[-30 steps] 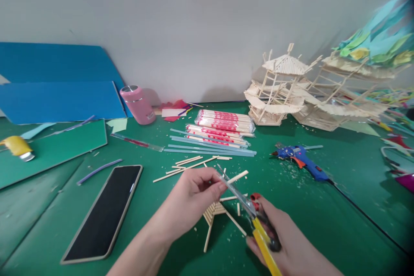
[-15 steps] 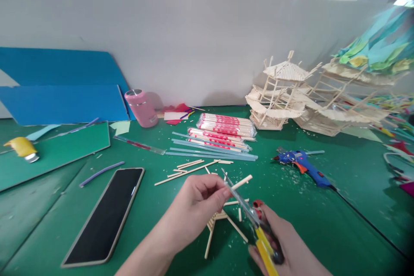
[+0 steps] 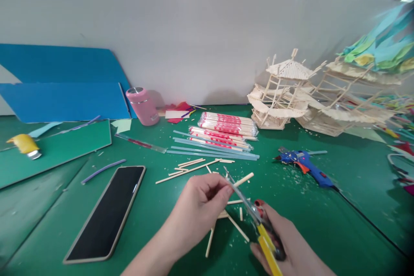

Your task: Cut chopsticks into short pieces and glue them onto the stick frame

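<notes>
My left hand [image 3: 197, 207] pinches a thin wooden stick [image 3: 245, 178] that points up to the right. My right hand [image 3: 286, 241] grips yellow-handled cutters [image 3: 258, 224], and their metal jaws sit across the stick right beside my left fingertips. Under both hands a small fan-shaped frame of glued sticks [image 3: 223, 222] lies on the green table, partly hidden by my left hand. Loose cut sticks [image 3: 186, 168] lie just beyond.
A phone [image 3: 106, 211] lies face up at the left. Wrapped chopstick packs [image 3: 226, 126], blue glue sticks [image 3: 213, 148], a blue glue gun [image 3: 305, 164] with its cord, a pink bottle [image 3: 142, 105], stick pavilion models [image 3: 284, 92], blue boards [image 3: 64, 95] and a green mat [image 3: 54, 148] surround the hands.
The view has shifted slightly. Both hands keep the same hold, with the cutters staying at the stick; my left hand now covers more of the fan-shaped frame.
</notes>
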A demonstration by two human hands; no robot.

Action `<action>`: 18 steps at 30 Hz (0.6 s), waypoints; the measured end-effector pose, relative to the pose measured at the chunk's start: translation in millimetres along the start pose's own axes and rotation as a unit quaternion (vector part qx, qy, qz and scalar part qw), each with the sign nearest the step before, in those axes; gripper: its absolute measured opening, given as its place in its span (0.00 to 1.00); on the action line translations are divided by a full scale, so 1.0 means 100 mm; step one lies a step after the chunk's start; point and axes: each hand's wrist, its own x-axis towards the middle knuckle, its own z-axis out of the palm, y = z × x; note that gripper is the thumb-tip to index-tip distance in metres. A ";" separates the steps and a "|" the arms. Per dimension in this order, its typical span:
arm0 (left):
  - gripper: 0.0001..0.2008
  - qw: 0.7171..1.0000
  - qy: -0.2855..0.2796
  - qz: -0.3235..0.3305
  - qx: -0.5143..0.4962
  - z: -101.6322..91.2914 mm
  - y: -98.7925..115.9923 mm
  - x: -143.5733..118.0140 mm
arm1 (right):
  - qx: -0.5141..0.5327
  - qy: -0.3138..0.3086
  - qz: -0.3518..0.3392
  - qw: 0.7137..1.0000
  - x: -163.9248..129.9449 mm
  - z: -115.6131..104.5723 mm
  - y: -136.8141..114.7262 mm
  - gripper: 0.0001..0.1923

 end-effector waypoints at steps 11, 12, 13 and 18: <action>0.10 0.993 -0.023 -0.033 -0.110 -0.02 -0.07 0.06 | 0.022 0.005 0.014 1.000 0.01 0.03 0.03 0.18; 0.10 0.990 -0.034 -0.042 -0.128 -0.03 -0.06 0.07 | 0.036 0.002 0.016 0.999 0.01 0.04 0.04 0.17; 0.10 0.990 -0.033 -0.047 -0.131 -0.03 -0.06 0.07 | 0.051 0.001 0.019 0.999 0.01 0.05 0.04 0.16; 0.08 0.999 0.026 -0.017 -0.025 0.05 -0.05 0.03 | 0.074 -0.009 0.019 0.997 0.03 0.03 0.02 0.16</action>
